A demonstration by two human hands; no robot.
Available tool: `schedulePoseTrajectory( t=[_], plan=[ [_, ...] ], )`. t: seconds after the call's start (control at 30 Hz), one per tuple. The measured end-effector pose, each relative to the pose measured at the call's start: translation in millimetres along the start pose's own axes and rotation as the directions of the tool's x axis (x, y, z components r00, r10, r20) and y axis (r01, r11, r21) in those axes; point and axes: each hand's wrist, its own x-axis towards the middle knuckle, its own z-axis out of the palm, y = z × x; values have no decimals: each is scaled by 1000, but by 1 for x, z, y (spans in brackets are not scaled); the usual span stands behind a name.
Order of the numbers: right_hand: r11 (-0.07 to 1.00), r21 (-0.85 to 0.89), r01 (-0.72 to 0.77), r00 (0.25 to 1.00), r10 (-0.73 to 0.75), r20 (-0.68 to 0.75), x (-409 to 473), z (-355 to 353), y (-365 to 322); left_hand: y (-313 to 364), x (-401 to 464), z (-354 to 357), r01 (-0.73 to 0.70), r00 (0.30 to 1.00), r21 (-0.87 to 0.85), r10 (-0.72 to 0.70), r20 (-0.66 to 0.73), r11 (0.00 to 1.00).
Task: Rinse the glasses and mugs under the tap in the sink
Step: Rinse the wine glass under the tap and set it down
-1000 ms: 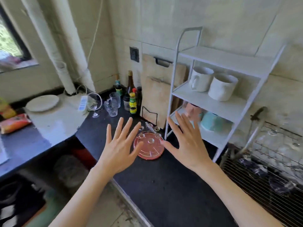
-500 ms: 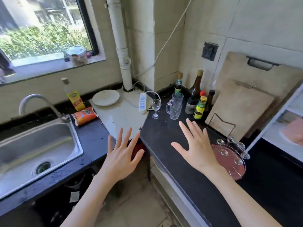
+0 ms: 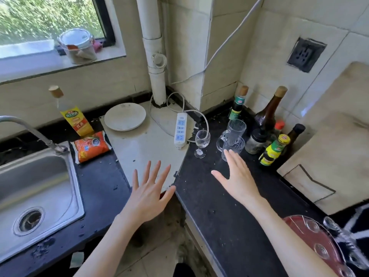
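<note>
You stand in a small home kitchen, at the corner of a black counter (image 3: 229, 206) against tiled walls. To your left a steel sink (image 3: 36, 188) with a tap (image 3: 30, 130) is set into it, with an oil bottle (image 3: 73, 114) and an orange packet (image 3: 91, 148) beside it, a plate (image 3: 125, 116) and a power strip (image 3: 180, 129) in the corner, and a jar (image 3: 78, 46) on the sill of a window (image 3: 50, 19) with greenery outside. To your right stand sauce bottles (image 3: 267, 120), a wine glass (image 3: 202, 141), two glass mugs (image 3: 232, 139) and a cutting board (image 3: 329, 140) leaning on the wall under a socket (image 3: 305, 53).
</note>
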Motion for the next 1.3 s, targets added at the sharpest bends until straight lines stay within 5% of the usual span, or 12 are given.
schedulePoseTrajectory(
  t=[0.37, 0.53, 0.77, 0.93, 1.07, 1.3],
  plan=[
    [839, 460, -290, 955, 224, 193, 153, 58, -1, -38, 81, -21, 143, 987, -16, -141, 77, 990],
    [836, 496, -234, 969, 240, 53, 164, 75, 0, -61, 98, -33, 157, 987, -4, -157, 37, 988],
    [847, 474, -242, 967, 252, 42, 175, 78, -2, -72, 92, -23, 168, 985, -39, -166, 51, 985],
    [900, 432, -56, 997, 69, -15, 159, 68, -35, -86, 73, -27, 207, 978, -68, -206, 27, 976],
    [844, 532, 63, 980, -152, 126, 151, 61, -96, -108, 44, -31, 251, 966, -133, -256, -27, 959],
    [743, 640, 194, 741, -539, 401, 116, 76, -240, -163, -23, -52, 149, 902, -503, -326, -284, 851]
  ],
)
